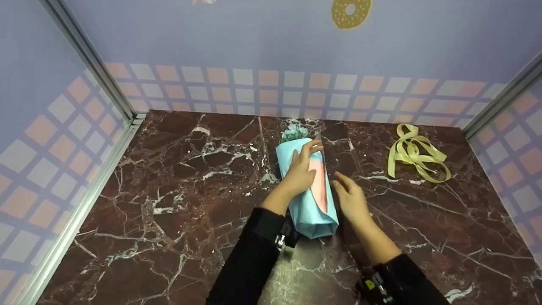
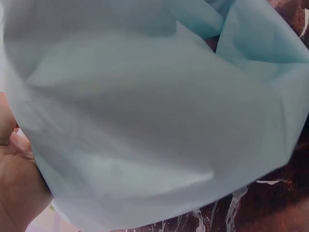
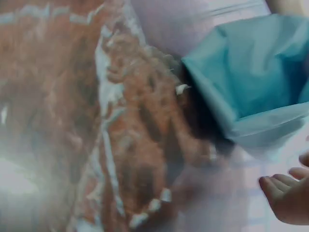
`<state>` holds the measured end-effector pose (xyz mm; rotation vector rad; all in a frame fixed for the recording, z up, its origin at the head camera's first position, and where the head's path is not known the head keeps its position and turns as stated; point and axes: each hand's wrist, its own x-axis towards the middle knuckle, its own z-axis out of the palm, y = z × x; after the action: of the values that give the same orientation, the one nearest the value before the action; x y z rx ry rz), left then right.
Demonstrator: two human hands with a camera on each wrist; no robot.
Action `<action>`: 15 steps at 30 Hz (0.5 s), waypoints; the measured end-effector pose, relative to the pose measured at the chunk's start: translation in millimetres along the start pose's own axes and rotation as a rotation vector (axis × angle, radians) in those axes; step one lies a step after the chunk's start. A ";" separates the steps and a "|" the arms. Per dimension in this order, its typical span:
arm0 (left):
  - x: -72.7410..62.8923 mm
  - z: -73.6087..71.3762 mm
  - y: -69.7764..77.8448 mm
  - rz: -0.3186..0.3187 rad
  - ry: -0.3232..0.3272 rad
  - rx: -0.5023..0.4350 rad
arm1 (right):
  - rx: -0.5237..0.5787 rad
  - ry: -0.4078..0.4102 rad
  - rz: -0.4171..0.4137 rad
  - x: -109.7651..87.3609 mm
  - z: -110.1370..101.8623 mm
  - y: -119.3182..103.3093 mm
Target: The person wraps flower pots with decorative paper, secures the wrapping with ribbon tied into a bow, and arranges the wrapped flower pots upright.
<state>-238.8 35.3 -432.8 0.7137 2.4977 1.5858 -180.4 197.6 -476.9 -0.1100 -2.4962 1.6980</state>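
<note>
A small bouquet [image 1: 307, 203] wrapped in light blue paper lies on the table, with pale blue flowers [image 1: 294, 132] showing at its far end. A pink strip [image 1: 318, 186] of the wrap's inner side shows along the paper's edge. My left hand [image 1: 300, 171] grips the upper part of the bouquet, fingers bent over the wrap and thumb on the pink strip. The blue paper [image 2: 145, 121] fills most of the left wrist view. Just right of the bouquet, my right hand [image 1: 350, 199] is held with loosely bent fingers and nothing in them. The folded, hollow paper end [image 3: 260, 82] faces the right wrist camera.
A loose yellow-green ribbon [image 1: 417, 154] lies in loops at the back right of the dark red marble-patterned table [image 1: 190, 220]. Panels with checkered bands, such as the back wall [image 1: 237, 46], enclose the table at the back and both sides.
</note>
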 end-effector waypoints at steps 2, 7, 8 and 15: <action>-0.9 -0.5 -0.9 0.000 -0.002 -0.001 | 0.018 -0.083 0.039 4.3 6.8 5.0; -2.3 -1.2 -4.6 -0.012 0.007 -0.060 | 0.115 -0.147 0.061 5.3 18.8 5.7; -2.7 -1.1 -5.2 -0.018 0.009 -0.080 | 0.123 -0.158 0.054 5.0 19.4 4.9; -4.7 -2.0 -8.5 -0.056 0.015 -0.173 | 0.165 -0.258 -0.049 7.7 21.6 -7.1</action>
<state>-238.1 28.7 -440.1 0.6051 2.3306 1.7657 -191.0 176.1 -477.7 0.1957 -2.4897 2.0027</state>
